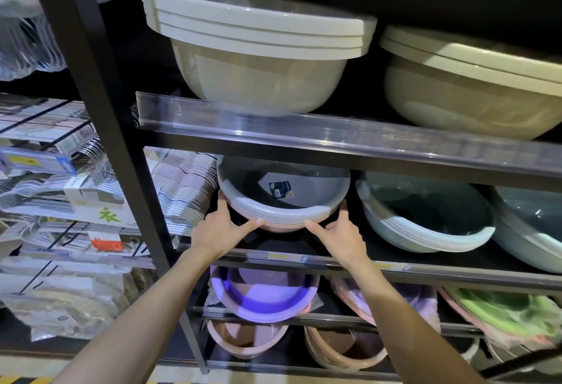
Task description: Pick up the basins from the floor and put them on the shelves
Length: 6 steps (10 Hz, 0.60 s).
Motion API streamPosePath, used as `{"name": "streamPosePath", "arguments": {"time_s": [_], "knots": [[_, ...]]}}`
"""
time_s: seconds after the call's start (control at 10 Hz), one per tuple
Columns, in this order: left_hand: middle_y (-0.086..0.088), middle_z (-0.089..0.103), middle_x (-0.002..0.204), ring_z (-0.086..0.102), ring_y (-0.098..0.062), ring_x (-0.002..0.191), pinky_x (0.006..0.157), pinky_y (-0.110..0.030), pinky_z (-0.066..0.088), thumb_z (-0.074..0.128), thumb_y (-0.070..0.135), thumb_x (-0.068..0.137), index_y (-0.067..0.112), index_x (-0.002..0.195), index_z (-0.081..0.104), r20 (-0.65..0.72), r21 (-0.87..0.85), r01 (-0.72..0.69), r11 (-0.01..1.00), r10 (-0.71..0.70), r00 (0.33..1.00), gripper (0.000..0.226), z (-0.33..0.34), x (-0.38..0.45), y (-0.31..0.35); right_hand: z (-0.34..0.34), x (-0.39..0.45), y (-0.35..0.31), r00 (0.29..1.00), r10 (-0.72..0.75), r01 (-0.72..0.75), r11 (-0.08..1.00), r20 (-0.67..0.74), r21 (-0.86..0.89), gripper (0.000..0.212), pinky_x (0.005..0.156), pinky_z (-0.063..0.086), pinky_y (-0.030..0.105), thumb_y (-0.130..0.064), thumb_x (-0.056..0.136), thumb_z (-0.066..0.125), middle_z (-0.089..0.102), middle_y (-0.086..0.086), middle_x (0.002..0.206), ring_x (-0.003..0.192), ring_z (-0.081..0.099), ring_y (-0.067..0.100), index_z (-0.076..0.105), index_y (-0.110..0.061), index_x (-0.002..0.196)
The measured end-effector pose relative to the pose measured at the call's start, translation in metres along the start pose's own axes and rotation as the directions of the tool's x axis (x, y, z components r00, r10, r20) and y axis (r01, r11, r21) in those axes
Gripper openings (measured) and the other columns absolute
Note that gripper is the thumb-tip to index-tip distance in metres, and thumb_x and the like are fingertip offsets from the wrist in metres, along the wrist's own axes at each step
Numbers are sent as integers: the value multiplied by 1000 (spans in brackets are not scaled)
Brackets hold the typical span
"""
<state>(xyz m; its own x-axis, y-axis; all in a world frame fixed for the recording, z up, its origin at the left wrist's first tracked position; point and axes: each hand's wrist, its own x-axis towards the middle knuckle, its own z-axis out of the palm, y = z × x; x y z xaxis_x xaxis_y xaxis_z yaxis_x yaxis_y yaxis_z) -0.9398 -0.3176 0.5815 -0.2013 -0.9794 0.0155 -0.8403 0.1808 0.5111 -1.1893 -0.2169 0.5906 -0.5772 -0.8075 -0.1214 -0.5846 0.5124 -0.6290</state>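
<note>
Your two bare forearms reach up from the bottom of the view toward the dark metal rack. Your left hand [217,230] and your right hand [342,233] both hold a nested stack of grey basins [282,198] by its near rim, one hand at each side. On each hand the thumb lies stretched along the front of the rim while the fingers spread apart and curve around the outer edge; their tips go behind the plastic, so you cannot see how far they wrap. The stack sits tilted toward you in the left bay of the middle shelf [395,269], its base hidden behind the rims, and a dark blue label [281,189] shows on the inside of the top basin.

Below your wrists, a purple basin [261,295] leans on the next shelf down, with pinkish basins [246,338] under it and green ones [498,310] off to the right. Just beside the grey stack, to its right on the same shelf, lies a stack of pale blue-green basins [425,219]. Beyond and above, a clear price rail [304,131] fronts the upper shelf, where large beige basins [255,49] stand. To the left of the rack's upright [100,85], packs of clothes hangers [60,189] are piled.
</note>
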Motion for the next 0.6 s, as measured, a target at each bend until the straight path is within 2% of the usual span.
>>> {"name": "streamPosePath", "arguments": {"time_s": [0.1,0.2,0.3,0.4,0.5,0.6], "knots": [[-4,71,101,68,-29,98,73,-42,53,39,102,54,21,152,15,8,31,5,1000,-6,1000,130,-3,0,0,-2,-4,0,1000,-5,6,999,8,-37,82,86,47,44,-92,58,53,62,-10,105,101,60,22,41,-26,105],[-1,73,100,69,-27,98,76,-43,55,45,97,56,21,156,11,62,67,9,998,-13,998,129,-8,-1,-4,-4,-11,1,1000,-25,27,995,18,-93,80,86,45,44,-91,61,50,65,-8,111,107,61,27,38,-27,108],[0,73,103,68,-27,100,80,-46,56,46,93,60,21,157,12,81,69,-14,998,8,997,125,-9,-6,-10,-5,-19,4,999,-51,52,988,9,-144,93,92,46,46,-87,69,50,66,-5,122,116,60,30,34,-27,138],[-3,71,114,66,-26,106,81,-46,56,44,92,64,19,157,16,80,80,-25,997,19,997,122,-14,-12,-16,-11,-29,6,998,-65,63,978,-2,-200,103,96,44,48,-84,74,48,61,0,136,124,56,32,17,-29,156],[-5,68,120,63,-27,110,83,-47,56,42,90,66,19,158,19,74,66,-40,997,35,997,118,-16,-23,-22,-15,-44,10,996,-83,76,971,-22,-227,100,98,42,48,-83,76,47,57,2,143,128,54,32,17,-31,157],[-8,71,110,65,-28,105,78,-44,56,41,89,68,20,157,21,80,92,-84,992,77,994,115,-20,-36,-24,-20,-61,12,992,-122,106,954,-39,-282,98,97,44,47,-81,78,46,57,6,143,128,54,32,20,-30,156]]}}
